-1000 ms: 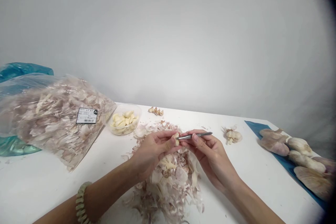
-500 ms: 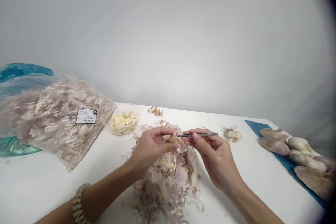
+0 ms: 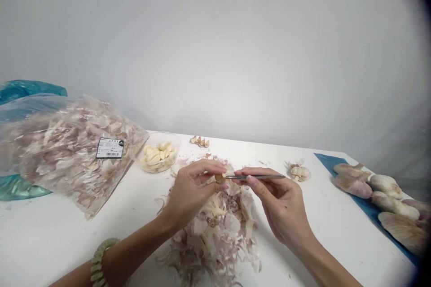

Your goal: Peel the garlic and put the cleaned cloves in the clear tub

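Observation:
Between the thumb and fingers of my left hand is a garlic clove, held on its side above a heap of garlic skins. My right hand pinches a slim metal tool whose exact kind I cannot make out. Its thin tip points left and meets the end of the clove, or nearly so. A clear round tub of peeled cloves stands beyond my left hand. Past my right hand lies a partly broken garlic bulb.
At the left, a big clear bag full of skins carries a label. Several unpeeled cloves sit near the table's back edge. Whole garlic bulbs rest on a blue sheet at the right. A wall rises behind.
My left fingers have turned the clove, and its brownish skin side now shows. The metal tool has shifted slightly right and lies flatter in my right hand.

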